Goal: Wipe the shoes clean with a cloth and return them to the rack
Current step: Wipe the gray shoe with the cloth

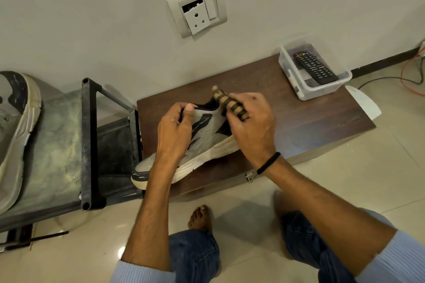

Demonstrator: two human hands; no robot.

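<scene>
Sneaker [204, 132], off-white with black streaks and a cream sole, lies on its sole on the dark brown wooden box [303, 122], toe pointing near-left and overhanging the box's left near corner, heel toward the far side. We see the left hand [176, 131] gripping the shoe at its collar, thumb curled over the outside of the upper, other fingers tucked into the opening. The right hand [250, 122] pinches a brown-and-tan striped cloth [226, 101], fingers curled round it, and presses it against the heel side of the collar; one end of the cloth sticks up past the fingers on the far side. A black wristband [268, 163] is on the right wrist. Just left of the box stands a black metal shoe rack [88, 140], and the second sneaker [13, 135], same colours and dirty, lies on its top shelf at the far left edge of view. At the far right corner of the box sits a clear plastic container [322, 92] holding a black remote control [316, 66]. On the wall above we note a white socket plate [197, 8], its insert tilted loose. Red and black cables [409, 71] run on the tiled floor at far right. Bare feet and blue jeans show near us.
</scene>
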